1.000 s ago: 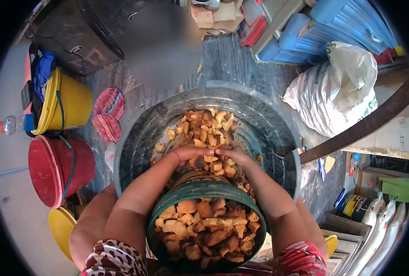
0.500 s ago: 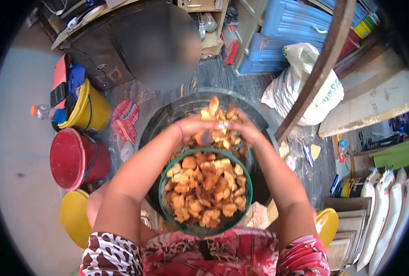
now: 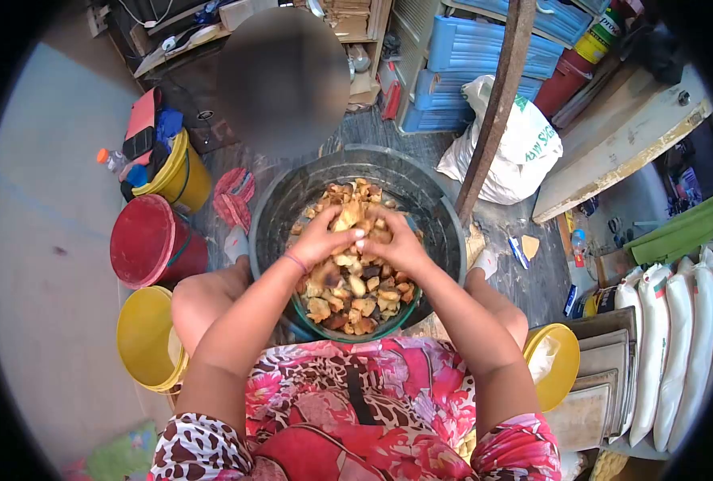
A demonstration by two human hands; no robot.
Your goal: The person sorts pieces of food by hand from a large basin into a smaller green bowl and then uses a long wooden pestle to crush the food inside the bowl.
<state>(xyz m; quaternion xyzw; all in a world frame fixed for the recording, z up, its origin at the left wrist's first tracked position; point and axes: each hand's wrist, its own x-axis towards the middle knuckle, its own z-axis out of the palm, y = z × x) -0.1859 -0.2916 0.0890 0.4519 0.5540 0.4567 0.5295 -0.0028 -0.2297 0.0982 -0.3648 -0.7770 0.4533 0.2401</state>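
Note:
My left hand [image 3: 323, 240] and my right hand [image 3: 396, 242] are cupped together, thumbs nearly touching, around a heap of brown-and-yellow bread chunks [image 3: 348, 218]. Below the palms, some pieces look blurred, as if dropping. Under and in front of the hands is a round green-rimmed container [image 3: 358, 338] filled with similar chunks; its far rim is hidden. Around it stands a large black tub [image 3: 441, 200], with more loose chunks [image 3: 362, 190] at its far side. A thin band circles my left wrist.
A red bucket [image 3: 144, 240] and yellow buckets [image 3: 150, 341] stand at left, another yellow bucket [image 3: 561, 377] at right. A wooden post [image 3: 493, 120] rises beside a white sack [image 3: 509, 160]. Trays [image 3: 593, 409] and long white bags [image 3: 657, 337] are at right. A blurred patch covers the top centre.
My hands have come back from the tub's far side to above the green-rimmed container, carrying bread chunks. The whole view has shifted, with the tub showing more fully.

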